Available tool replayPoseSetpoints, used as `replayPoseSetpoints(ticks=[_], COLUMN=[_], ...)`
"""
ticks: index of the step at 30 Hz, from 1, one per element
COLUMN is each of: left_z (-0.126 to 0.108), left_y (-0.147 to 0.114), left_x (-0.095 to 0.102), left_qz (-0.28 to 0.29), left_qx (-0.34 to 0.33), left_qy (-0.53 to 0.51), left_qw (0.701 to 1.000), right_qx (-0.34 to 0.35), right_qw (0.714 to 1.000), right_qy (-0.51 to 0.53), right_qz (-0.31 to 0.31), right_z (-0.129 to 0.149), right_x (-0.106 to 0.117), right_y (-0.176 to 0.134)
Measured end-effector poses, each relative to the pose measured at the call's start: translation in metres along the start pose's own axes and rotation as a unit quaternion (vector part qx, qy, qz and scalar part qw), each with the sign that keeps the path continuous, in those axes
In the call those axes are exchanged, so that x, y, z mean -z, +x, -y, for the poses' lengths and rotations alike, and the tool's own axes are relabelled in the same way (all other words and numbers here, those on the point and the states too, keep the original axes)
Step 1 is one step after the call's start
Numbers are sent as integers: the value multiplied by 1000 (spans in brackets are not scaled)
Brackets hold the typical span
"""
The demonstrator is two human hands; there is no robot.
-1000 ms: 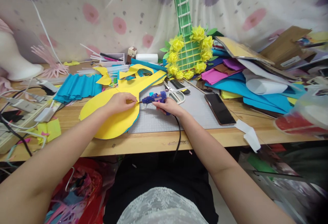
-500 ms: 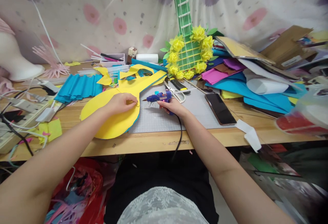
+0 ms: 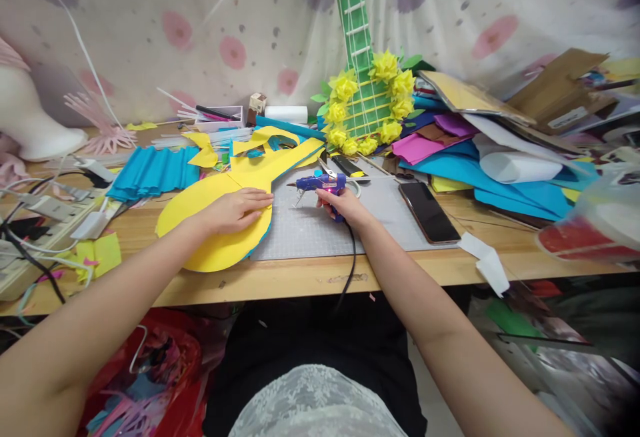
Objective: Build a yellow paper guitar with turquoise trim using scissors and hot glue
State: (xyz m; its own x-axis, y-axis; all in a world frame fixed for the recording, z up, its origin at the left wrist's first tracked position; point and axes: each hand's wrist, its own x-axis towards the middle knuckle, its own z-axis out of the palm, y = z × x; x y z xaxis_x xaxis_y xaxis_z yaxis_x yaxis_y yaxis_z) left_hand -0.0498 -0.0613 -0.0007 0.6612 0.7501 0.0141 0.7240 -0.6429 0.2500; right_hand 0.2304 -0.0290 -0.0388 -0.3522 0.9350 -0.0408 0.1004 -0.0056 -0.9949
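A yellow paper guitar shape (image 3: pixel 195 198) with a blue underside lies at the left of the grey cutting mat (image 3: pixel 280 240). My left hand (image 3: pixel 240 210) rests flat on its round body, fingers stretched toward its right edge. In my right hand (image 3: pixel 341 205) is a blue hot glue gun (image 3: pixel 320 184), held above the mat with its nozzle pointing left, a red light lit and a black cord hanging down. Scissors (image 3: pixel 354 188) lie partly hidden behind the glue gun, next to a black and yellow utility knife (image 3: pixel 351 167).
A phone (image 3: pixel 429 211) lies on the mat's right side. Behind stands a green paper guitar (image 3: pixel 361 57) with yellow flowers. Coloured paper (image 3: pixel 520 187) is piled at right, near a plastic cup (image 3: pixel 595 223). Pleated blue paper (image 3: pixel 155 173) and a power strip (image 3: pixel 45 237) sit at left.
The fingers of my left hand have gone from bunched at the paper's edge to lying flat on it. My right hand has moved the glue gun slightly right, away from the paper.
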Motion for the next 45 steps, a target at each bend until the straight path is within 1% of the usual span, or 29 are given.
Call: replayPoseSetpoints(ticks=[4, 8, 13, 20, 22, 23, 26, 28, 29, 33, 35, 38, 41, 45], left_z=[0, 2, 2, -1, -2, -3, -4, -4, -3, 2, 4, 3, 1, -1], left_y=[-3, -4, -3, -4, -6, -6, -5, -4, -3, -2, -2, -2, 0, 0], left_x=[1, -1, -1, 3, 2, 2, -1, -2, -3, -4, -4, -2, 1, 4], left_qz=[44, 51, 67, 87, 74, 56, -27, -53, -50, 9, 29, 45, 50, 64], left_qx=[0, -8, -16, -17, 4, 21, 79, 96, 94, 50, 34, 27, 23, 14], left_qy=[-9, -15, 10, 26, 11, -5, -67, -77, -66, -1, 16, 32, 47, 54], left_qw=[999, 999, 998, 996, 997, 998, 994, 991, 992, 999, 999, 998, 997, 996], right_qx=[4, 2, 6, 6, 15, 18, 12, 7, 7, 10, 10, 3, -3, 4], right_qw=[999, 999, 998, 993, 991, 990, 986, 983, 982, 977, 976, 977, 978, 978], right_qy=[32, 45, 58, 102, 120, 128, 148, 162, 169, 192, 195, 193, 188, 184], right_qz=[-14, -17, -24, -53, -55, -58, -73, -82, -86, -92, -92, -94, -95, -95], right_z=[-4, -9, -9, -9, -10, -10, -11, -10, -10, -10, -11, -11, -12, -12], right_x=[0, 1, 1, 2, 3, 4, 5, 5, 5, 7, 7, 7, 7, 8], right_y=[3, 5, 4, 5, 6, 7, 8, 9, 9, 10, 10, 10, 10, 10])
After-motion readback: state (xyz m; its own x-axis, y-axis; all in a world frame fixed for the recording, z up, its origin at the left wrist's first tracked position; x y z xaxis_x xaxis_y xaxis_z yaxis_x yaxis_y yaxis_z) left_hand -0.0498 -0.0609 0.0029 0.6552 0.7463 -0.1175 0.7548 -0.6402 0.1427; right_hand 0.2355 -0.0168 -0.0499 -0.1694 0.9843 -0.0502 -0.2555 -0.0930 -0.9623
